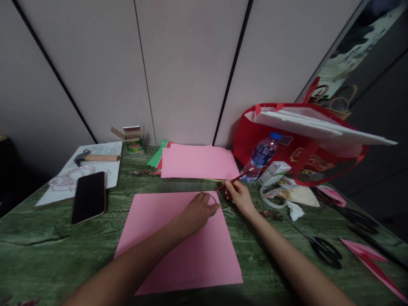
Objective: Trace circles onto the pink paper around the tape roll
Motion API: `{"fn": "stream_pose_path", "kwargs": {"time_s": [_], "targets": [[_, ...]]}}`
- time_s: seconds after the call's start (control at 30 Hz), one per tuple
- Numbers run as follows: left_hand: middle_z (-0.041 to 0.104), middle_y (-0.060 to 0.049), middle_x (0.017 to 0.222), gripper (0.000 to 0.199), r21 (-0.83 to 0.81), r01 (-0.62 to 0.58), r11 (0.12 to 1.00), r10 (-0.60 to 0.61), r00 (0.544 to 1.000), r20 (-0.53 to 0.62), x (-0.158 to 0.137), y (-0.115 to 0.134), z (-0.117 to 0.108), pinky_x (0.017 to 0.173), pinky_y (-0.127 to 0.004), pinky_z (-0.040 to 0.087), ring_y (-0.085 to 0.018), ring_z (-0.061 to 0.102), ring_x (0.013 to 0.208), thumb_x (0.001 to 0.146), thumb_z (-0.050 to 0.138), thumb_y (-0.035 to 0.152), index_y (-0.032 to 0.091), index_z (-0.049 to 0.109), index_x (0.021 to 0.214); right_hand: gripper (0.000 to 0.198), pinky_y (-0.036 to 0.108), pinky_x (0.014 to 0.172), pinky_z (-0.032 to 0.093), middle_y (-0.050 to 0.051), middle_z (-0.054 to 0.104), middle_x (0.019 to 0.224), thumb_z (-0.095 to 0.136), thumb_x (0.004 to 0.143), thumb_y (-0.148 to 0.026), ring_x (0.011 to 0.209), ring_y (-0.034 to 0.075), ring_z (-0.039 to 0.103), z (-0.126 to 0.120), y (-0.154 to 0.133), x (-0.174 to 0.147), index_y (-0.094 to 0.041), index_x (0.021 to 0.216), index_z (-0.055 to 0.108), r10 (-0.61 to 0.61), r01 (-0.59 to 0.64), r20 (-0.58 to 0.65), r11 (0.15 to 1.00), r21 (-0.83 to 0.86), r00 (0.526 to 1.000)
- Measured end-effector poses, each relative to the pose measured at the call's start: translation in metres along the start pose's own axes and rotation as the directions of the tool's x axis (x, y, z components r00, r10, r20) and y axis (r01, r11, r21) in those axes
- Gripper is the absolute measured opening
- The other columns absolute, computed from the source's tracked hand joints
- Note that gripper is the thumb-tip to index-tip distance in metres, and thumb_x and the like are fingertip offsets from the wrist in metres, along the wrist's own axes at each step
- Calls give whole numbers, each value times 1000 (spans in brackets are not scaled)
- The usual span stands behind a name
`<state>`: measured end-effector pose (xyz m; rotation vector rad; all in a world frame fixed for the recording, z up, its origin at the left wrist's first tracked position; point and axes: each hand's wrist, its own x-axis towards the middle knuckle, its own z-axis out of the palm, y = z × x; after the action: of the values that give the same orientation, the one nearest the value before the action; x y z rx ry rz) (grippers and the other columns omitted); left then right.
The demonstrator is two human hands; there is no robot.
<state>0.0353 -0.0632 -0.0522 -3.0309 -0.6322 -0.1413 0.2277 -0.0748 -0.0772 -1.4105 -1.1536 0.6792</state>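
A large sheet of pink paper (pixel 197 255) lies flat on the table. Near its top right corner, my left hand (pixel 200 212) presses a small round object with a pale rim (pixel 213 212) onto the paper, fingers curled about it; most of that object is hidden under the hand. My right hand (pixel 239 195), just beyond the paper's right edge, is closed around a dark red pencil (pixel 234 179). The pencil slants, its tip down by the paper's corner, close to the round object, and its other end up to the right.
Pink sheets (pixel 199 162) are stacked by the wall. Right: a water bottle (pixel 262 157), red bag (pixel 251 140), white tape roll (pixel 269 197), and scissors (pixel 321 250). Left: a phone (pixel 89 197), hammer (pixel 100 157) on a white board, and opened small box (pixel 134 142).
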Motion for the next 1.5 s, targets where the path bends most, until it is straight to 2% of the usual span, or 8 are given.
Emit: {"fn": "stream_pose_path", "kwargs": {"time_s": [0.23,0.57,0.73,0.9,1.03,1.23,1.37,1.5], "targets": [[57,-12,104,17,-64,-60,996,63,997,51,2,-10,-9,89,-34,40,-23,50,105,89,46,15,15,56,103,59,30,55,58,1,63,58,67,56,-68,53,16,64,11,7,-6,-14,78,62,168,-166,20,945,281,986],[60,-9,102,18,-58,-155,986,162,976,145,4,-19,-28,86,-28,40,-21,52,103,86,48,6,17,61,92,55,33,64,58,3,67,60,67,57,-67,57,18,67,19,5,-10,-15,73,62,153,-163,60,952,258,986],[62,-7,89,19,-58,-168,984,176,967,183,9,-18,-29,82,-26,39,-21,52,100,81,49,1,16,60,83,54,34,67,58,5,69,64,67,58,-67,63,21,69,7,2,-28,-15,76,62,169,-180,68,956,232,983],[62,-6,86,25,-56,-154,986,163,965,206,13,-19,-29,82,-27,38,-21,52,97,78,53,0,18,63,92,52,35,70,57,8,71,73,62,66,-65,65,21,68,-8,0,-54,-15,80,65,142,-144,24,983,116,990],[61,-6,84,19,-60,-129,990,139,964,225,15,-18,-37,77,-26,39,-20,53,91,80,56,6,20,65,91,48,34,67,55,9,70,74,55,76,-61,68,22,67,-12,-6,-77,-15,83,66,54,-54,3,998,-36,999],[58,-7,97,26,-54,-60,997,72,959,276,21,-18,-43,69,-27,42,-23,54,90,77,66,21,26,65,102,28,30,68,53,8,69,84,45,90,-39,76,21,66,0,-27,-109,-18,90,64,-123,148,137,970,-193,983],[56,-8,99,39,-45,-41,998,53,948,315,31,-20,-42,70,-30,44,-26,54,93,71,72,24,30,64,109,17,27,71,53,6,66,88,44,91,-23,79,17,65,16,-38,-122,-21,97,60,-342,429,342,876,-222,875],[56,-7,100,50,-52,-63,997,77,935,347,39,-26,-42,72,-32,45,-26,55,95,66,76,28,34,62,114,31,32,77,55,14,64,101,40,88,-11,91,21,64,33,-39,-124,-15,117,51,-453,654,507,675,-343,733]]}}
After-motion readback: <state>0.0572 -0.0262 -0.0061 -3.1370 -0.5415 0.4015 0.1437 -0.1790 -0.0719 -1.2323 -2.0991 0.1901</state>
